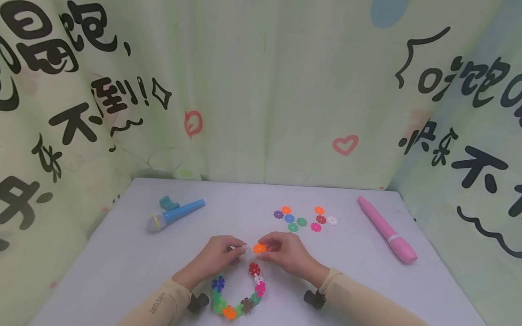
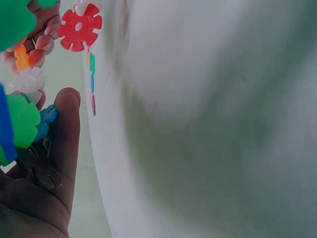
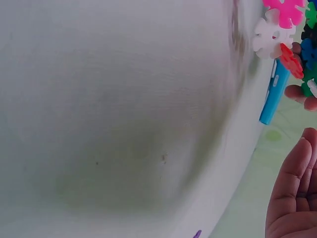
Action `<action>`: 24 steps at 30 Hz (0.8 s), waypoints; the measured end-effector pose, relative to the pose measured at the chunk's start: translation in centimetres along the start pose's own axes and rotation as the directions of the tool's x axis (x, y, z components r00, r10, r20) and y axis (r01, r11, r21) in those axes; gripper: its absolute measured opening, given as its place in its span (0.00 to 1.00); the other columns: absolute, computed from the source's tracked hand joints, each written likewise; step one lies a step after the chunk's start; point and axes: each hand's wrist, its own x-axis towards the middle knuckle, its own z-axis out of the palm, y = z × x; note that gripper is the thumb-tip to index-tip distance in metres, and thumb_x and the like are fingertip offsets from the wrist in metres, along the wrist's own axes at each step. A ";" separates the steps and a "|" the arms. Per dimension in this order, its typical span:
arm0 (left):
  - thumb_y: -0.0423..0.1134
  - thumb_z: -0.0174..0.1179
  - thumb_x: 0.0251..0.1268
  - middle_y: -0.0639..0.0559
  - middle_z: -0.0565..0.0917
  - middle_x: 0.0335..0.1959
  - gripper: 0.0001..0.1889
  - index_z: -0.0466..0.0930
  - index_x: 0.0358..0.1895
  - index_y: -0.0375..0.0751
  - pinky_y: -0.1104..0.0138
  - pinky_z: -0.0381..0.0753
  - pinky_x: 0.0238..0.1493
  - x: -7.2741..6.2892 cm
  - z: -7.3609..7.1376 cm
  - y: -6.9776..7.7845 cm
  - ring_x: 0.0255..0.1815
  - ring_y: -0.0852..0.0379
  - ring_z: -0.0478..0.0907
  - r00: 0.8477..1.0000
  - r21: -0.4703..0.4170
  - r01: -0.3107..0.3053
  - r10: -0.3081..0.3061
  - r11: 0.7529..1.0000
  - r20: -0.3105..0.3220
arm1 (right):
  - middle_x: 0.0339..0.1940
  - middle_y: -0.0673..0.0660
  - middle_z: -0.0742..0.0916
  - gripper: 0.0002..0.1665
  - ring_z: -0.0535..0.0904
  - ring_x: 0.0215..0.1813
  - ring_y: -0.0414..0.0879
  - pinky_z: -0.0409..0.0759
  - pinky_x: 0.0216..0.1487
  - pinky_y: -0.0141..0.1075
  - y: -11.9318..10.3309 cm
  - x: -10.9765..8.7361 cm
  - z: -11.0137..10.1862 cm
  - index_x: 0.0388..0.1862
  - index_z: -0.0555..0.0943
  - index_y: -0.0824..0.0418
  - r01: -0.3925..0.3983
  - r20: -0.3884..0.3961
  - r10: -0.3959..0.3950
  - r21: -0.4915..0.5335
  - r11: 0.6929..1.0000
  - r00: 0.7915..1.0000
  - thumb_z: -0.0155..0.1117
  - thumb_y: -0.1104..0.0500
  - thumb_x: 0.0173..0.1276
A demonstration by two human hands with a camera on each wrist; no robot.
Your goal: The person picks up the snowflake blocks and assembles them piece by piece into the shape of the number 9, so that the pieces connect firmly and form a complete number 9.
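Note:
A chain of interlocking plastic snowflake discs (image 1: 229,312) curves in a near ring on the table below my hands. My left hand (image 1: 219,254) pinches the white disc (image 1: 246,248) at one end of it; this disc also shows in the left wrist view (image 2: 28,82). Between the thumb and fingers of my right hand (image 1: 287,254) is a single orange disc (image 1: 259,248), a small gap from the white one. The chain's other end, a red disc (image 1: 254,269), lies just below the orange disc. In the right wrist view, the orange disc is out of sight.
Loose discs in several colours (image 1: 301,222) lie beyond my hands, right of centre. A blue toy microphone (image 1: 183,211) and a small teal piece (image 1: 168,203) are at the back left. To the right lies a long pink object (image 1: 385,228). Printed curtains (image 1: 265,90) surround the white table (image 1: 334,280).

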 end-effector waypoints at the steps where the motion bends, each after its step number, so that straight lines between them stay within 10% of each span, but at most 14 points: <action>1: 0.40 0.62 0.70 0.54 0.85 0.37 0.10 0.87 0.47 0.40 0.65 0.81 0.36 0.0 0.0 0.0 0.32 0.60 0.81 1.000 -0.001 -0.006 0.006 1.000 0.000 | 0.37 0.43 0.87 0.19 0.82 0.37 0.41 0.83 0.39 0.33 0.1 0.0 0.1 0.48 0.87 0.55 0.002 0.000 -0.002 0.000 1.000 1.000 0.79 0.53 0.58; 24: 0.38 0.65 0.68 0.53 0.88 0.39 0.10 0.88 0.48 0.41 0.62 0.84 0.41 0.3 1.2 1.2 0.34 0.62 0.82 0.986 0.054 0.077 -0.068 0.996 -0.154 | 0.33 0.46 0.88 0.20 0.83 0.34 0.43 0.83 0.33 0.34 0.5 0.9 1.4 0.47 0.87 0.57 -0.094 -0.043 0.098 0.080 0.992 0.994 0.80 0.54 0.56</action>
